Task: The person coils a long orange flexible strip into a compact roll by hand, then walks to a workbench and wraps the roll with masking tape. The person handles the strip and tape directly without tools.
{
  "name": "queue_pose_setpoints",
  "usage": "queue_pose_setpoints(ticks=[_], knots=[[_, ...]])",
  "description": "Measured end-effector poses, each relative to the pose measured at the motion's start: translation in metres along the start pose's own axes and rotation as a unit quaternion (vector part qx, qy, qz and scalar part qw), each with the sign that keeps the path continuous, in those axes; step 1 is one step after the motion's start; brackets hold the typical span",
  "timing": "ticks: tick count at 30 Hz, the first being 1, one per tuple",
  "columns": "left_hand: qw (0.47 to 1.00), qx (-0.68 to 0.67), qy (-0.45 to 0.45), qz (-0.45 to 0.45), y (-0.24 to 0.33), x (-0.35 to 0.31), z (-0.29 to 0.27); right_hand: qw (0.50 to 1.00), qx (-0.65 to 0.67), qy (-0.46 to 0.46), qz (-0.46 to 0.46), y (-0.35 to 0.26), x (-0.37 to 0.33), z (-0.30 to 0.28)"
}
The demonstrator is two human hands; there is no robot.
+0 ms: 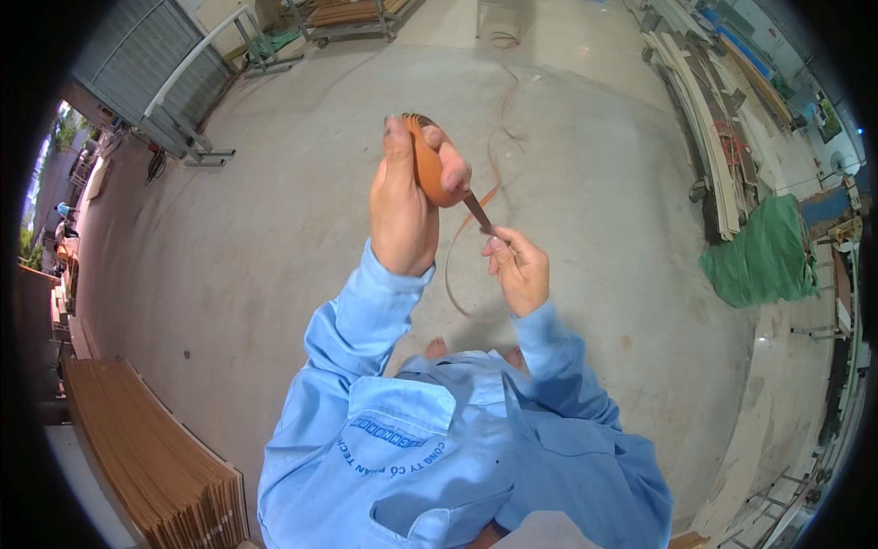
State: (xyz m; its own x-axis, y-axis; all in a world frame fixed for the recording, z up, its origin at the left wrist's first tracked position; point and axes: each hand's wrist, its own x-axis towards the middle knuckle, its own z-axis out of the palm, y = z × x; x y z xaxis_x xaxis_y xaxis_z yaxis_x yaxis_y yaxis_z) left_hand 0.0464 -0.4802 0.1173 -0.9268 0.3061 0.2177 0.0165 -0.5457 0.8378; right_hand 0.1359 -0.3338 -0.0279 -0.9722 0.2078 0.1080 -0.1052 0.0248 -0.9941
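Note:
My left hand (402, 201) is raised in front of me, its fingers wrapped round a roll of orange-brown strip (427, 169). The thumb presses the roll's near side, and fingertips show on its right. From the roll a darker brown length of strip (477, 212) runs down to the right. My right hand (519, 267) pinches that length between thumb and fingers, lower than the left hand. A long loose tail (506, 114) of the strip trails over the floor in loops toward the far end.
Stacked brown boards (151, 448) stand at the lower left. A metal frame (197, 91) is at the far left, and a loaded cart (352, 18) at the back. Long planks (700, 137) and a green sheet (766, 256) lie along the right. My bare feet (436, 348) are on the concrete floor (293, 229).

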Motion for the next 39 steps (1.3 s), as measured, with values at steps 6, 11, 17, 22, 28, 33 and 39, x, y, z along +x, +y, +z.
queue_pose_setpoints(ticks=[6,11,17,22,28,33,39], knots=[[0.984,0.165,0.001,0.066,-0.048,-0.006,0.001,0.988,0.038,-0.127,0.080,-0.016,-0.002,-0.007],[0.811,0.462,-0.160,0.321,-0.080,-0.008,-0.020,0.955,0.143,-0.201,0.168,-0.051,-0.015,-0.023],[0.644,0.569,-0.306,0.410,-0.068,-0.003,-0.043,0.875,0.331,-0.152,0.319,-0.079,-0.032,-0.031],[0.547,0.587,-0.419,0.424,-0.045,0.004,-0.044,0.862,0.331,-0.189,0.335,-0.084,-0.036,-0.040],[0.537,0.600,-0.439,0.399,-0.039,0.026,-0.046,0.909,0.300,-0.120,0.261,-0.094,-0.033,-0.031],[0.468,0.695,-0.304,0.454,-0.041,0.064,-0.051,0.853,0.479,-0.038,0.206,-0.096,-0.018,-0.019],[0.524,0.765,-0.171,0.334,-0.020,0.086,-0.064,0.992,-0.117,0.023,-0.033,-0.130,-0.025,-0.050]])
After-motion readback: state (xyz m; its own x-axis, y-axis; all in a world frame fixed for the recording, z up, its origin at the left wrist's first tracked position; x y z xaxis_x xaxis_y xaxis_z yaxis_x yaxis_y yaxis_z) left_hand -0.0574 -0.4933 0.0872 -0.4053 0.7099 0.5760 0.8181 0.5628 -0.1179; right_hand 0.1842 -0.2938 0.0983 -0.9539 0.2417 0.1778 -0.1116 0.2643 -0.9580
